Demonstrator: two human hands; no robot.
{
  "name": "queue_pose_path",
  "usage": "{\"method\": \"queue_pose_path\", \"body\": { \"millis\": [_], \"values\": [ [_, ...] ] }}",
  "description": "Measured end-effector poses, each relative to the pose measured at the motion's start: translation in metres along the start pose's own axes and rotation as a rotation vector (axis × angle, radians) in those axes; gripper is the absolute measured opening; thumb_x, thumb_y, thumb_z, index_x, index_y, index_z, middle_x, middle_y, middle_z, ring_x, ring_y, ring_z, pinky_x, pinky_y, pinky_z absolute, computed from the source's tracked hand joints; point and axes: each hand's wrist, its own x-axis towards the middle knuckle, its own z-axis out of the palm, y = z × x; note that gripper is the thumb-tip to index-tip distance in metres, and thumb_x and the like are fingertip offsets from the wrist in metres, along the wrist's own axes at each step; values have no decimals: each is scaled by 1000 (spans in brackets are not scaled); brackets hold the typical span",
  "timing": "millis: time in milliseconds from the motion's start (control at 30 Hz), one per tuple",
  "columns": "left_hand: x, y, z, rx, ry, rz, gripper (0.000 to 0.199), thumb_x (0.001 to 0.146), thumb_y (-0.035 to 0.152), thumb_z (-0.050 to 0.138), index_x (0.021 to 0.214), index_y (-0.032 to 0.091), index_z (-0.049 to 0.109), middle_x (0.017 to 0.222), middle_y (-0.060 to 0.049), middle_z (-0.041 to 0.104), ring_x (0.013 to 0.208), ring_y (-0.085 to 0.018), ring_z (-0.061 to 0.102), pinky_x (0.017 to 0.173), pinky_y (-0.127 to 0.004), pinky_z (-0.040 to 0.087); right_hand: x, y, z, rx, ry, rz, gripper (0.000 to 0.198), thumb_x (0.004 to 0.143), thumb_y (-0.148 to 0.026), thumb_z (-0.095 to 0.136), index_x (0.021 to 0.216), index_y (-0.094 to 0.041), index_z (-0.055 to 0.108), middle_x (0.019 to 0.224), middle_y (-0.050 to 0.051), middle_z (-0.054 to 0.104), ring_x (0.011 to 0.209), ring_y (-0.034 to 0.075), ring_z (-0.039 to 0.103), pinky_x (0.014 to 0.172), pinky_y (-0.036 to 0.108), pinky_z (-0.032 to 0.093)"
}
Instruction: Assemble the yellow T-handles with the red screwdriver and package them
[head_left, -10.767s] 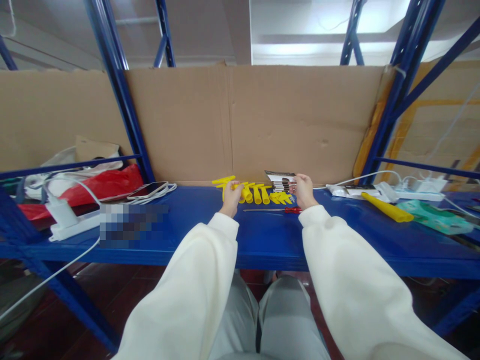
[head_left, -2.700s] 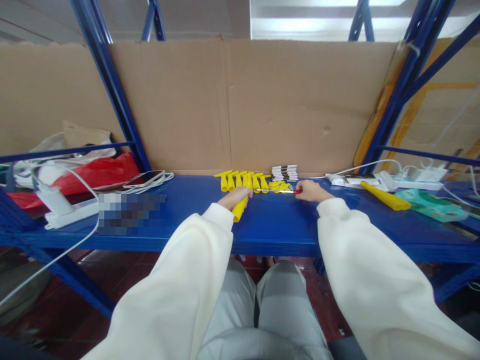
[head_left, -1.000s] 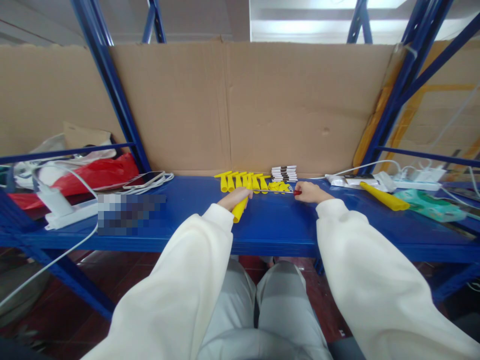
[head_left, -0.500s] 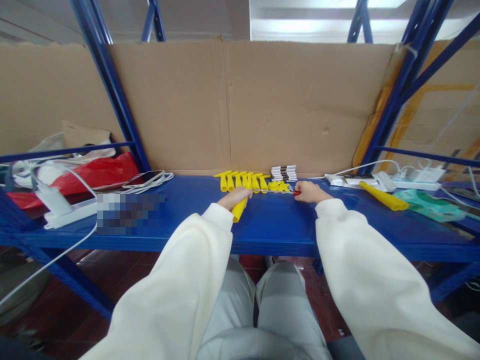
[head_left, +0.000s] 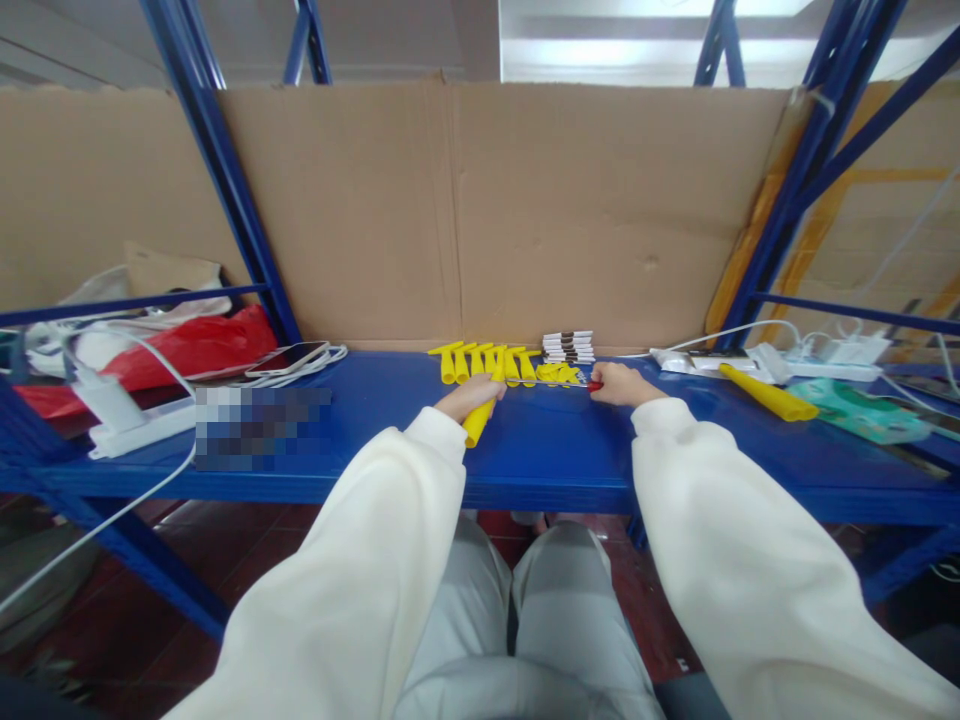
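My left hand (head_left: 466, 396) is closed around a yellow tapered plastic handle (head_left: 480, 424), its wide end pointing toward me. My right hand (head_left: 619, 384) grips the red handle of a screwdriver (head_left: 595, 386). The long thin shaft runs left to the upper part of the yellow handle; whether the tip sits in a screw is too small to see. Behind my left hand stands a row of several yellow T-shaped handles (head_left: 448, 366). Small flat yellow pieces (head_left: 556, 373) lie in a pile between my hands. A stack of white strips with dark middles (head_left: 568, 346) is just behind them.
A single yellow handle (head_left: 772, 394) lies to the right, beside a green packet (head_left: 862, 408) and a white power strip (head_left: 836, 370). On the left are a phone (head_left: 289, 358), cables and a red bag (head_left: 202, 345). A cardboard panel (head_left: 525, 215) closes the back of the blue shelf (head_left: 390, 440).
Both hands stay almost where they were. The yellow handle in my left hand has tipped slightly, and its upper end now shows above my fingers.
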Motion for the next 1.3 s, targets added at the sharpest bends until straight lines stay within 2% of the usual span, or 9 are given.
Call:
{"method": "queue_pose_path", "body": {
  "millis": [167, 433, 700, 933, 1133, 1300],
  "values": [
    [0, -1, 0, -2, -1, 10, 9, 70, 12, 54, 71, 20, 57, 51, -2, 50, 60, -24, 63, 63, -35, 50, -1, -2, -3, -5, -8, 16, 19, 75, -23, 60, 91, -22, 70, 101, 8, 74, 101, 29, 67, 91, 43, 44],
    [-1, -1, 0, 20, 20, -6, 14, 69, 14, 55, 79, 20, 61, 56, -3, 54, 64, -26, 65, 64, -36, 49, -2, -1, -2, -14, 4, 2, 25, 71, -20, 65, 95, -20, 69, 92, 9, 75, 85, 23, 69, 69, 27, 46],
    [-4, 2, -1, 24, -1, -1, 9, 69, 13, 52, 72, 20, 56, 49, 1, 49, 55, -21, 58, 62, -33, 48, -1, -2, -4, -35, 5, 16, 18, 74, -26, 62, 91, -23, 69, 100, 8, 75, 100, 29, 67, 90, 42, 44],
    [-6, 3, 0, -9, 4, 3, 11, 70, 11, 54, 65, 21, 50, 47, 2, 47, 47, -17, 50, 58, -30, 45, 0, 1, -2, -10, 2, -3, 20, 72, -26, 66, 91, -21, 65, 96, 9, 74, 90, 25, 68, 74, 31, 46],
    [-9, 4, -1, -19, 10, -9, 13, 69, 11, 54, 63, 21, 49, 48, 0, 48, 48, -18, 51, 51, -29, 41, -1, 0, -3, -15, -1, 0, 12, 72, -25, 63, 84, -23, 66, 95, 5, 74, 95, 26, 67, 85, 37, 45],
    [-13, 6, 0, -7, 16, -5, 15, 69, 10, 53, 61, 21, 47, 48, 1, 47, 46, -16, 48, 48, -26, 39, -1, 2, -1, 17, 0, -10, 20, 69, -21, 64, 89, -22, 66, 89, 7, 73, 84, 23, 67, 71, 29, 45]
  ]
}}
